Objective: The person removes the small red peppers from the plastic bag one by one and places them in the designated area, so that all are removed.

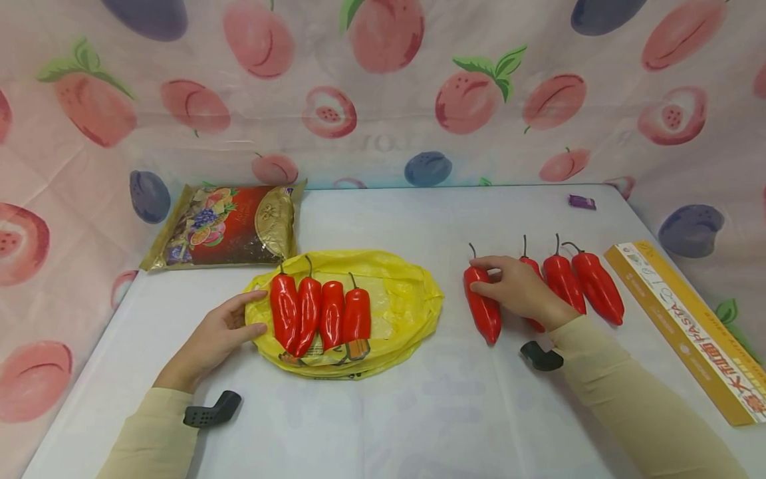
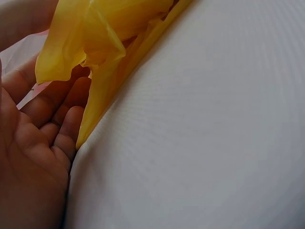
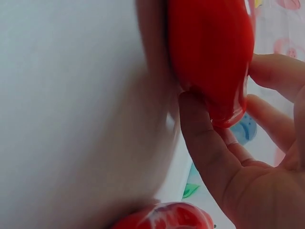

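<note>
My right hand (image 1: 517,287) pinches a red pepper (image 1: 486,313) near its stem end, fingertips and thumb on its sides. In the right wrist view, the same red pepper (image 3: 209,57) stands large between the fingers. My left hand (image 1: 217,336) rests at the left edge of a round, opened yellow plastic bag (image 1: 407,299), fingers loosely extended. The left wrist view shows the bag's thin yellow film (image 2: 102,52) draped against those fingertips. Several red peppers (image 1: 309,309) lie side by side on the bag, stems pointing away. More red peppers (image 1: 598,287) lie right of my right hand, one partly hidden by it.
A red and gold food packet (image 1: 233,226) lies at the back left. Along the right edge is a long yellow pasta box (image 1: 688,332). A small purple wrapped item (image 1: 582,202) sits at the back right of the white table (image 1: 419,426). Fruit-patterned cloth surrounds the table.
</note>
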A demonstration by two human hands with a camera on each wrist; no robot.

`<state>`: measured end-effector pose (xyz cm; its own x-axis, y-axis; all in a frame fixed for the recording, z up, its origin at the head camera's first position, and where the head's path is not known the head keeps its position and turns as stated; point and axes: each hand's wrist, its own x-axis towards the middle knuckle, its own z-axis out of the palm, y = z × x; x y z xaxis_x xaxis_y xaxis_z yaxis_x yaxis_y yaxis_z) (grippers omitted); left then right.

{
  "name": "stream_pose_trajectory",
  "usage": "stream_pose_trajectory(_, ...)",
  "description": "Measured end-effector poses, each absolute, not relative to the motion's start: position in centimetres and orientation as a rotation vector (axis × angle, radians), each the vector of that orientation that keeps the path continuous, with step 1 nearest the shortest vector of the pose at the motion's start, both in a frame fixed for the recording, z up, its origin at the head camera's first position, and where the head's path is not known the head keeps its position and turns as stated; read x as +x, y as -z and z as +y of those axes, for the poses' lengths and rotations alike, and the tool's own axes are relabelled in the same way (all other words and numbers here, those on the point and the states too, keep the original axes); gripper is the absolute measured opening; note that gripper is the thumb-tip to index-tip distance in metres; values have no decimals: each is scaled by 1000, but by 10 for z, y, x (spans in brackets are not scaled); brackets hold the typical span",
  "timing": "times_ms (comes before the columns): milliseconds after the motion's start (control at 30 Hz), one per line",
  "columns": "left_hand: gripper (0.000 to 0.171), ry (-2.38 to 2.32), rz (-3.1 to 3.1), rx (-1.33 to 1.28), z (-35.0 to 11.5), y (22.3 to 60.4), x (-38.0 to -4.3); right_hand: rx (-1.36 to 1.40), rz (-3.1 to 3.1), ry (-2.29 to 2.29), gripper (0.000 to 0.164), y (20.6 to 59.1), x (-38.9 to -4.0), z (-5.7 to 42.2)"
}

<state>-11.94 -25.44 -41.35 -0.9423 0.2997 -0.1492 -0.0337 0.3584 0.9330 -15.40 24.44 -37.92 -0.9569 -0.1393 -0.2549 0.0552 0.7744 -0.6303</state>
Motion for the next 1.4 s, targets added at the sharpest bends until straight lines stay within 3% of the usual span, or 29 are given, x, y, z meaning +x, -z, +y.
stream_pose_trajectory(667, 65, -1596, 2333, 228, -254, 412, -120, -145, 2836, 952, 69, 354, -151, 236)
stream_pose_trajectory(1000, 66, -1559, 2354, 206, -255, 412, -120, -314, 2849, 967, 64, 338, -146, 197)
stream_pose_trajectory(1400, 64, -1595, 2328, 210, -255, 413, -120, -607, 2742, 1064, 56, 353, -142, 137)
